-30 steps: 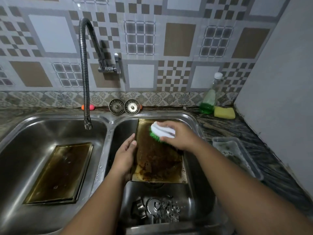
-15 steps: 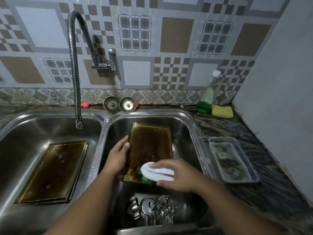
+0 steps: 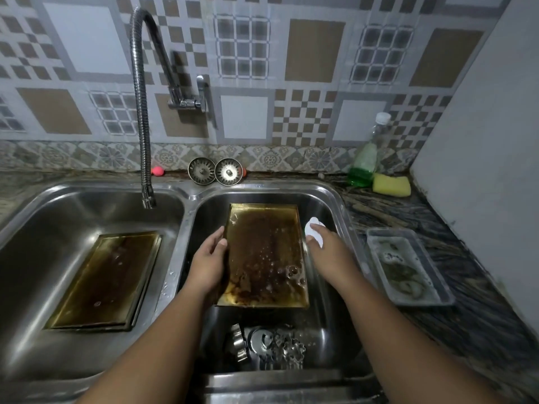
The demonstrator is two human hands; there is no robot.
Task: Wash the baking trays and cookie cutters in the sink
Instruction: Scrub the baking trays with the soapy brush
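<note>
Steel double sink (image 3: 262, 188) under patterned tiles (image 3: 315, 51); left hand (image 3: 208, 258) grips greasy tray (image 3: 262, 252), right hand (image 3: 329, 253) clutches white brush (image 3: 314, 229)

Gold at the rim, the right-basin tray (image 3: 264, 258) was burnt dark brown through the middle, flecked with pale bubbles! The left-basin tray (image 3: 108, 278) wore the same gold edge and brown stain. The brush (image 3: 315, 233) was white, the cookie cutters (image 3: 271, 345) shiny silver, the sink (image 3: 335, 199) grey steel. The wall tiles (image 3: 315, 51) ran white, grey and tan squares, with checkerboards and grids, above a floral border (image 3: 277, 160). The bottle (image 3: 364, 164) had a white cap and green liquid. The sponge (image 3: 391, 185) was yellow, the countertop (image 3: 466, 287) dark and streaked.
</note>
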